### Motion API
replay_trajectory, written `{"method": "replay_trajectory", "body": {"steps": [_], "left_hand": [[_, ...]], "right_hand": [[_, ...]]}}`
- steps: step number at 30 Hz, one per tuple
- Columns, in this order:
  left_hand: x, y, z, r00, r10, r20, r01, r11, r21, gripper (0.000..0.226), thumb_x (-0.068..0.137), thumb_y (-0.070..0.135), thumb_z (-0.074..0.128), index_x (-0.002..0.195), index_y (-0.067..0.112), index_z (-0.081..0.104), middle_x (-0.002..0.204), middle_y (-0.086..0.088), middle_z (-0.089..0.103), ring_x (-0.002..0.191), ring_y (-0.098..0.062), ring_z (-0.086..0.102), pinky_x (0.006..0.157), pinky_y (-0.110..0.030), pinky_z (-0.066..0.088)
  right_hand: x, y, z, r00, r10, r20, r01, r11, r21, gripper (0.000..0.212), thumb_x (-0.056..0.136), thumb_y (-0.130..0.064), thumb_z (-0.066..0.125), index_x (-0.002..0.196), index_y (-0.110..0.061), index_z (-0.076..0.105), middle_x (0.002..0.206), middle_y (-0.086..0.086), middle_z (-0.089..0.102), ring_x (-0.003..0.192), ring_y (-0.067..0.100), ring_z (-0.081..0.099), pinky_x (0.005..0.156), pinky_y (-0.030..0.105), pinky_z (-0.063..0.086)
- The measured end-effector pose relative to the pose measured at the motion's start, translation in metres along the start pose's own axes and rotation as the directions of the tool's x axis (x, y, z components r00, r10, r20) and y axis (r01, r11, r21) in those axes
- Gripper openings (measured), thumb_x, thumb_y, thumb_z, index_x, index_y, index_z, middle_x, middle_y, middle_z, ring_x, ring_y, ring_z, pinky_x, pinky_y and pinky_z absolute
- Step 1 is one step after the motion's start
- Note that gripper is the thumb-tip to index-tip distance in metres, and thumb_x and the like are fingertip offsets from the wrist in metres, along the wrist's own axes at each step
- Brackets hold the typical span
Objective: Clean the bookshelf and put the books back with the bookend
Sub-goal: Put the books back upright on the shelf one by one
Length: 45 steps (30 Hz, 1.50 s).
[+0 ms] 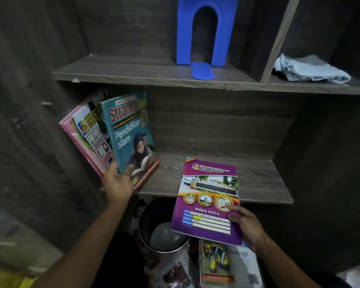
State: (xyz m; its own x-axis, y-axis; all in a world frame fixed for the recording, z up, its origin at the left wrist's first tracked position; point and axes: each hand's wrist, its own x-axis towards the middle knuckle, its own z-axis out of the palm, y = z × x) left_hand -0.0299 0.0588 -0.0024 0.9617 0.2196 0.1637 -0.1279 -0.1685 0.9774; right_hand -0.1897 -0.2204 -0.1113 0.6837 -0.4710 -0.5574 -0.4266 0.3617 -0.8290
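Note:
On the lower shelf (256, 181) a teal book (131, 134) leans left against a pink book (85, 138) at the shelf's left end. My left hand (117, 183) holds the teal book at its bottom edge, thumb on the cover. My right hand (247, 227) grips a purple notebook (208, 200) by its lower right corner, its top over the shelf's front edge. A blue bookend (206, 36) stands upright on the upper shelf (121, 69). A light blue cloth (310, 68) lies crumpled in the upper right compartment.
A biology book (229, 267) lies on the floor under my right hand. A dark round bin (162, 227) stands on the floor below the lower shelf. A vertical divider (279, 38) separates the bookend's compartment from the cloth's. Dark wooden side walls close in left and right.

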Motion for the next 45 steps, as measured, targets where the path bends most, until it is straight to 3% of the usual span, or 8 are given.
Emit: {"method": "replay_trajectory", "body": {"steps": [8, 11, 15, 19, 27, 33, 40, 45], "left_hand": [[0.027, -0.053, 0.015, 0.973, -0.099, -0.208, 0.104, 0.994, 0.014, 0.047, 0.096, 0.006, 0.057, 0.141, -0.003, 0.046, 0.136, -0.026, 0.052, 0.127, -0.037, 0.048, 0.098, -0.009, 0.034], [0.03, -0.068, 0.015, 0.963, -0.188, -0.192, 0.234, 0.938, 0.255, 0.049, 0.094, 0.016, 0.063, 0.138, 0.001, 0.05, 0.13, -0.03, 0.054, 0.123, -0.043, 0.048, 0.105, -0.038, 0.039], [0.044, -0.067, 0.005, 0.931, -0.352, -0.095, 0.35, 0.788, 0.507, 0.049, 0.086, 0.03, 0.072, 0.123, 0.001, 0.059, 0.121, -0.027, 0.06, 0.111, -0.043, 0.058, 0.09, -0.043, 0.051], [0.059, -0.07, -0.005, 0.893, -0.45, 0.011, 0.398, 0.8, 0.449, 0.041, 0.081, 0.028, 0.078, 0.11, 0.003, 0.063, 0.109, -0.018, 0.065, 0.09, -0.035, 0.067, 0.077, -0.047, 0.06], [0.043, -0.06, 0.002, 0.945, -0.263, -0.192, 0.323, 0.836, 0.444, 0.046, 0.091, 0.031, 0.067, 0.111, -0.011, 0.063, 0.114, -0.036, 0.06, 0.109, -0.048, 0.057, 0.094, -0.045, 0.047], [0.035, -0.067, 0.008, 0.96, -0.223, -0.167, 0.278, 0.818, 0.504, 0.047, 0.094, 0.033, 0.062, 0.109, -0.012, 0.06, 0.112, -0.039, 0.058, 0.111, -0.052, 0.053, 0.095, -0.05, 0.043], [0.065, -0.058, 0.005, 0.918, -0.397, 0.007, 0.294, 0.691, 0.661, 0.063, 0.096, 0.058, 0.041, 0.112, 0.0, 0.061, 0.113, -0.023, 0.063, 0.103, -0.037, 0.061, 0.092, -0.047, 0.05], [0.067, -0.051, -0.003, 0.783, -0.62, 0.048, 0.496, 0.669, 0.554, 0.07, 0.096, 0.065, 0.03, 0.103, 0.001, 0.057, 0.082, -0.021, 0.068, 0.074, -0.036, 0.066, 0.063, -0.04, 0.057]], "right_hand": [[-0.004, -0.001, 0.001, 1.0, -0.001, 0.027, 0.0, 0.999, 0.033, 0.021, 0.093, 0.003, 0.057, 0.111, -0.005, 0.065, 0.11, 0.025, 0.068, 0.094, 0.042, 0.07, 0.08, 0.052, 0.059], [-0.006, -0.002, -0.002, 0.998, -0.001, 0.057, -0.002, 0.999, 0.052, 0.022, 0.093, 0.002, 0.058, 0.113, -0.004, 0.064, 0.112, 0.025, 0.067, 0.095, 0.042, 0.07, 0.073, 0.048, 0.061], [-0.006, -0.003, -0.001, 0.998, 0.001, 0.062, -0.005, 0.999, 0.054, 0.022, 0.093, 0.003, 0.057, 0.113, -0.003, 0.063, 0.114, 0.024, 0.065, 0.098, 0.043, 0.068, 0.072, 0.047, 0.061], [-0.003, -0.001, 0.002, 0.999, 0.019, 0.044, -0.022, 0.998, 0.062, 0.021, 0.093, 0.003, 0.056, 0.112, -0.003, 0.063, 0.114, 0.026, 0.065, 0.098, 0.044, 0.068, 0.068, 0.045, 0.061], [-0.002, 0.0, 0.001, 0.999, 0.024, 0.024, -0.025, 0.998, 0.064, 0.02, 0.093, 0.002, 0.058, 0.111, -0.004, 0.064, 0.111, 0.025, 0.068, 0.096, 0.043, 0.069, 0.077, 0.051, 0.059], [0.0, 0.002, 0.001, 0.999, 0.028, 0.031, -0.031, 0.996, 0.083, 0.021, 0.093, 0.001, 0.058, 0.113, -0.003, 0.064, 0.113, 0.026, 0.067, 0.097, 0.043, 0.069, 0.071, 0.047, 0.06], [0.001, 0.004, 0.0, 0.999, 0.037, 0.035, -0.04, 0.995, 0.093, 0.021, 0.093, 0.002, 0.058, 0.112, -0.003, 0.063, 0.115, 0.027, 0.066, 0.098, 0.044, 0.069, 0.074, 0.049, 0.06], [0.001, 0.005, 0.0, 0.998, 0.037, 0.047, -0.041, 0.995, 0.095, 0.022, 0.093, 0.001, 0.059, 0.114, -0.003, 0.063, 0.117, 0.027, 0.065, 0.1, 0.044, 0.069, 0.084, 0.056, 0.057]]}}
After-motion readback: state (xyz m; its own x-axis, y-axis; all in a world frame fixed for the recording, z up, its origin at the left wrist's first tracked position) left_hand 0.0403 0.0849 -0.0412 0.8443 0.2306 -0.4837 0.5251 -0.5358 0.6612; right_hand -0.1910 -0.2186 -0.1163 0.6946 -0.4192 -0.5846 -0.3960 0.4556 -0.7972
